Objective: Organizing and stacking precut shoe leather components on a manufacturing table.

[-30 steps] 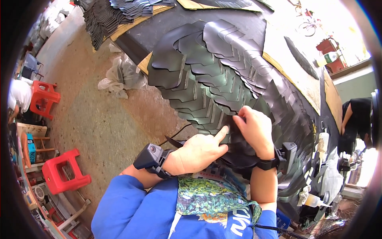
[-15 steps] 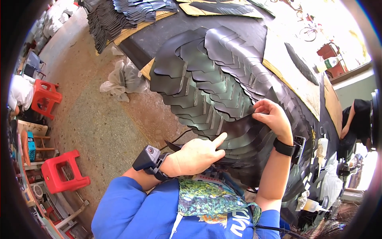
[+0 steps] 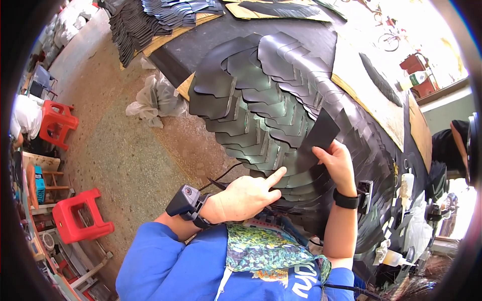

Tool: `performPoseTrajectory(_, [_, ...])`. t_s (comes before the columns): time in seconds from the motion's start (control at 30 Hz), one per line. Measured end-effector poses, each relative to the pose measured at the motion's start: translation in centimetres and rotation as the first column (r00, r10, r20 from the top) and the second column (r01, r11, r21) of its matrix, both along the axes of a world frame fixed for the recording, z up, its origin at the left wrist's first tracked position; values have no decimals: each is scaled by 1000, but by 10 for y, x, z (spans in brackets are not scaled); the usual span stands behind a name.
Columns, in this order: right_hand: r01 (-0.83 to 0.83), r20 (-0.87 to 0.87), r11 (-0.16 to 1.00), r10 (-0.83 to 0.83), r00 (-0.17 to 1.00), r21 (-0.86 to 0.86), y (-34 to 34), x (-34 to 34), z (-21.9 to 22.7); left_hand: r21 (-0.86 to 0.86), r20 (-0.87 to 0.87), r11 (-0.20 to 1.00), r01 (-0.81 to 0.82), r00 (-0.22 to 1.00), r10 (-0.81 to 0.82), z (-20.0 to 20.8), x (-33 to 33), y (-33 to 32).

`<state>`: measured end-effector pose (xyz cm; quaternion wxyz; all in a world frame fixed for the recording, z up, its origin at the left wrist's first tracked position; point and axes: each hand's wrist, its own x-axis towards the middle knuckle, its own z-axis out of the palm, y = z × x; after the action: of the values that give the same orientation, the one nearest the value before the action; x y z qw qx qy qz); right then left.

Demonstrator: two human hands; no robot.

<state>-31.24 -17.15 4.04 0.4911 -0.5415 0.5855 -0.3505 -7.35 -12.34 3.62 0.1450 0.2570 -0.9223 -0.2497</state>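
My right hand (image 3: 337, 164) pinches a dark, flat, flexible piece (image 3: 324, 129) between thumb and fingers. The piece stands raised and bent up from the layered surface. Stretched out over the lower left of the layers is my left hand (image 3: 246, 196), index finger pointing and thumb apart. Its fingertip rests at the layers near the lower end of the lifted piece; its other fingers are partly hidden. Overlapping dark, glossy, scale-like pieces (image 3: 216, 65) cover a large rounded form in rows. A dark pointed tip shows beside my left wrist.
Stacks of dark strips (image 3: 130, 35) lie on board at the far left. Clear plastic wrapping (image 3: 158, 100) and a red stool (image 3: 83, 215) are on the floor at left. Squeeze bottles (image 3: 394, 258) stand at right. Another person (image 3: 449, 145) is at the far right.
My right hand has moved down and slightly left, and the dark piece it pinches now stands up instead of lying low. My left hand has hardly moved.
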Motion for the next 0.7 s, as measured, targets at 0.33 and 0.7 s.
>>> performPoseTrajectory(0.33, [138,65,989,-142,988,51,33,9,0,63,-80,998,-1,997,6,-2,9,6])
performPoseTrajectory(0.7, [149,-341,962,-222,913,-227,36,7,-18,96,-97,995,28,995,-18,2,5,4])
